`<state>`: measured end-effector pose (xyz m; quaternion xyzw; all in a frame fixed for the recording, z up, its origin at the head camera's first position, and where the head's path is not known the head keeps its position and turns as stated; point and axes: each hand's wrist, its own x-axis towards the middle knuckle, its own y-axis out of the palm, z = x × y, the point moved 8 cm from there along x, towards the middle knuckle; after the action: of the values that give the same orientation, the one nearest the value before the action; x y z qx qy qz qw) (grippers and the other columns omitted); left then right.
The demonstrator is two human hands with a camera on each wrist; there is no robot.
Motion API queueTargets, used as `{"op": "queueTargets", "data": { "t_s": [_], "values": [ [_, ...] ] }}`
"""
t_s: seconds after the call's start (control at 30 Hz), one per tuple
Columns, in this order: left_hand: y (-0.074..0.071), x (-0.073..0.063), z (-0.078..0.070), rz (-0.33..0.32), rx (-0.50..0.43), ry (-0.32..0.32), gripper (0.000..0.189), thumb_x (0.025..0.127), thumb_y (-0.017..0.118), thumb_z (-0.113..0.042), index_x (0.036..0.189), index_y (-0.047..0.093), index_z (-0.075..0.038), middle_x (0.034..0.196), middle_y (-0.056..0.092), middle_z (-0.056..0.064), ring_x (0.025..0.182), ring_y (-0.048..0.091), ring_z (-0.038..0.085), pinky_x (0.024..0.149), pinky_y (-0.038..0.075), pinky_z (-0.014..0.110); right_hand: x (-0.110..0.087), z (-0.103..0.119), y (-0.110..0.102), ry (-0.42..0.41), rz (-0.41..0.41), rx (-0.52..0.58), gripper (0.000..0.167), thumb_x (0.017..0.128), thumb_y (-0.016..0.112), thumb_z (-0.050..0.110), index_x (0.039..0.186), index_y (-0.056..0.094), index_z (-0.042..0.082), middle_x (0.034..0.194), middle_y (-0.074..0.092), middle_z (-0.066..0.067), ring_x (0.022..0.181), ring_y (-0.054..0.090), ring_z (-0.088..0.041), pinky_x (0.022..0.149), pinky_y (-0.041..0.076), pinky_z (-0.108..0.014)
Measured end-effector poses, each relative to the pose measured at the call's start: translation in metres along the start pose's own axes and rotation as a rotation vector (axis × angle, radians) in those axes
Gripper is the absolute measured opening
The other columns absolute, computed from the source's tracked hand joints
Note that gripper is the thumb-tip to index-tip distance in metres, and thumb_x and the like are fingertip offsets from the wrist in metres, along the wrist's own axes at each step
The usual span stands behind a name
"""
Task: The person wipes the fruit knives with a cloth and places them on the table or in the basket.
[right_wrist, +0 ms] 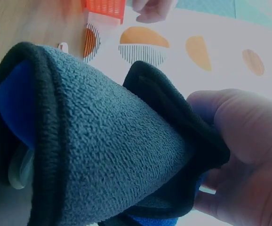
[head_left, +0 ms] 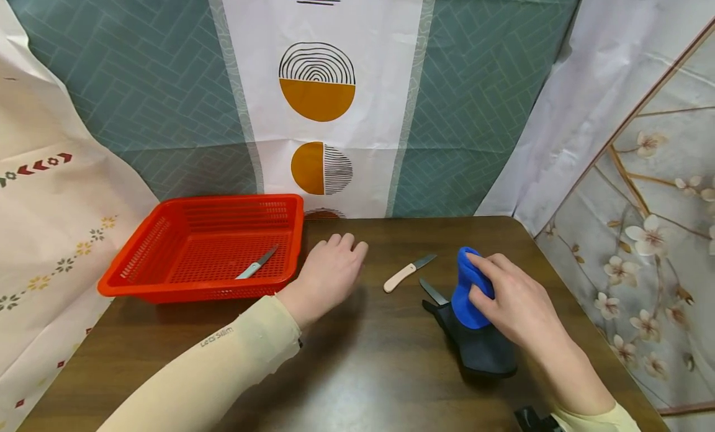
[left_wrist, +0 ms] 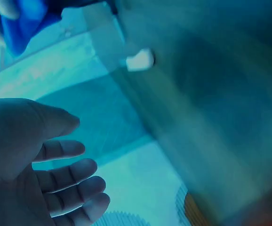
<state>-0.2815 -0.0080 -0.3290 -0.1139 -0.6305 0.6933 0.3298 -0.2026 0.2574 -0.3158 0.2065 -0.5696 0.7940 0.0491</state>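
Observation:
My right hand point(head_left: 516, 301) grips a folded cloth point(head_left: 485, 351), grey on one side and blue on the other, with dark edging. From beneath its left side sticks a knife blade point(head_left: 433, 292); in the right wrist view a pale handle point(right_wrist: 20, 167) shows under the cloth. Left of that lies a small knife with a cream handle point(head_left: 399, 278), flat on the table. Between this knife and the red basket, my left hand point(head_left: 329, 277) is held above the table. Its fingers are loosely bent, and nothing is in the palm in the left wrist view.
A red plastic basket point(head_left: 223, 290) stands at the left of the brown table point(head_left: 368, 370). Inside it is a knife with a pale green handle point(head_left: 248, 271). Patterned fabric point(head_left: 469, 109) hangs behind the table, with more cloth at both sides.

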Motion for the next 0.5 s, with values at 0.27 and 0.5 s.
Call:
{"op": "queueTargets", "data": {
  "t_s": [0.27, 0.5],
  "values": [
    [0.036, 0.019, -0.026, 0.025, -0.022, 0.000, 0.030, 0.101, 0.080, -0.031, 0.117, 0.068, -0.009, 0.104, 0.066, 0.011, 0.091, 0.066, 0.029, 0.073, 0.061, 0.042, -0.001, -0.007, 0.002, 0.005, 0.006, -0.006, 0.060, 0.095, 0.073, 0.017, 0.154, 0.064, 0.011, 0.122, 0.069, -0.008, 0.100, 0.067, -0.027, 0.077, 0.056, -0.052],
    [0.064, 0.034, -0.049, 0.064, -0.038, 0.016, 0.029, 0.104, 0.077, -0.036, 0.113, 0.067, -0.010, 0.099, 0.065, 0.008, 0.087, 0.066, 0.026, 0.069, 0.060, 0.040, -0.007, -0.016, 0.002, 0.032, 0.020, -0.016, 0.060, 0.095, 0.072, 0.015, 0.154, 0.064, 0.010, 0.122, 0.069, -0.010, 0.099, 0.067, -0.031, 0.077, 0.055, -0.053]
  ]
}}
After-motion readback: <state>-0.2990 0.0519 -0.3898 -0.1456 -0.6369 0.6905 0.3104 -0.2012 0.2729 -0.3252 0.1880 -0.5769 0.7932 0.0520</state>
